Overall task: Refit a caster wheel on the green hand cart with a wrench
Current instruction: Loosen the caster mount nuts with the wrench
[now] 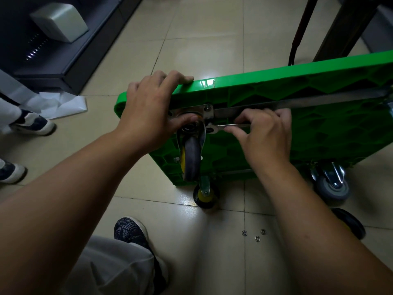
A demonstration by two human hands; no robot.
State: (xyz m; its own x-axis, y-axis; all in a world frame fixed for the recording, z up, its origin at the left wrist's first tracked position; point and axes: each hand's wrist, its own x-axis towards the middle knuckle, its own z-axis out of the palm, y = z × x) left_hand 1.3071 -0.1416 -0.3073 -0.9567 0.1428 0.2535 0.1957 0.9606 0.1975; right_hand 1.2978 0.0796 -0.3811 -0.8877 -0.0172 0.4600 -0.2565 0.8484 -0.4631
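Observation:
The green hand cart (297,128) stands on its side on the tiled floor, underside facing me. A caster wheel (191,158) with a grey tyre sits on its metal mounting plate (207,110) near the cart's upper left corner. My left hand (148,109) grips the cart's top edge, fingers curled over it and thumb against the caster's swivel. My right hand (265,135) pinches the handle of a thin flat wrench (221,127), whose head lies at the plate's lower right corner.
Three small nuts (256,238) lie on the floor near my right forearm. Two more casters (205,195) (331,184) rest on the floor below the cart. A loose black wheel (350,224) lies at right. Another person's shoes (36,123) stand at left, a dark cabinet (63,39) behind.

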